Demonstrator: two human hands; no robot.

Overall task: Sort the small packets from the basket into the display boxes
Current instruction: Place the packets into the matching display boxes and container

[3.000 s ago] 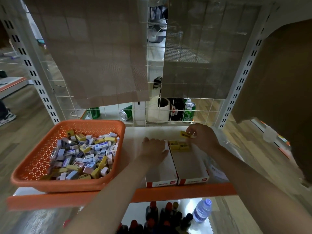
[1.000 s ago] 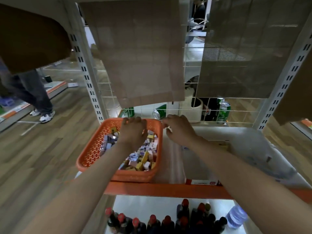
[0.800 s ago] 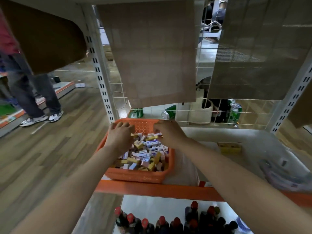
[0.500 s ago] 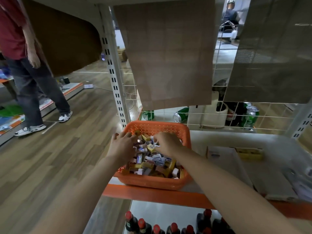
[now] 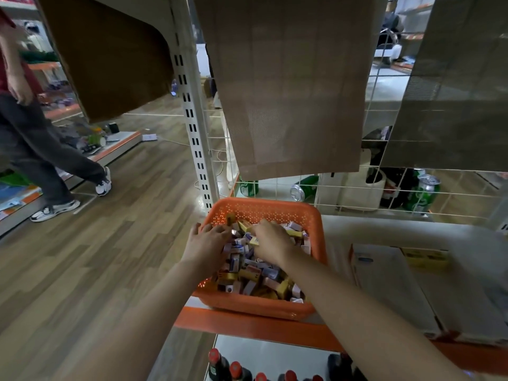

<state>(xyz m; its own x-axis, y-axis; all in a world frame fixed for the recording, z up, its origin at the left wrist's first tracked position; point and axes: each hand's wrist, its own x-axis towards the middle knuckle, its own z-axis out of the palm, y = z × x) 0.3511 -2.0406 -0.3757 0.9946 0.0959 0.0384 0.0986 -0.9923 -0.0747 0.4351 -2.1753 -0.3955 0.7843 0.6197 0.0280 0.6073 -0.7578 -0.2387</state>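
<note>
Left hand (image 5: 206, 244) lies spread on the packets (image 5: 251, 273) in the basket (image 5: 258, 307); right hand (image 5: 270, 243) curls in — grip unclear. Display boxes (image 5: 384, 281) sit right, nearer it.

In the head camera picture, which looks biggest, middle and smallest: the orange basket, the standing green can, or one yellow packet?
1. basket, biggest.
2. can, though it stands farther back.
3. yellow packet, smallest by far.

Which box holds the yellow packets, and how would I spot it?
Start at the orange basket on the shelf. To its right lie two white boxes side by side. Pick the outer box: it alone has yellow packets at its back end.
</note>
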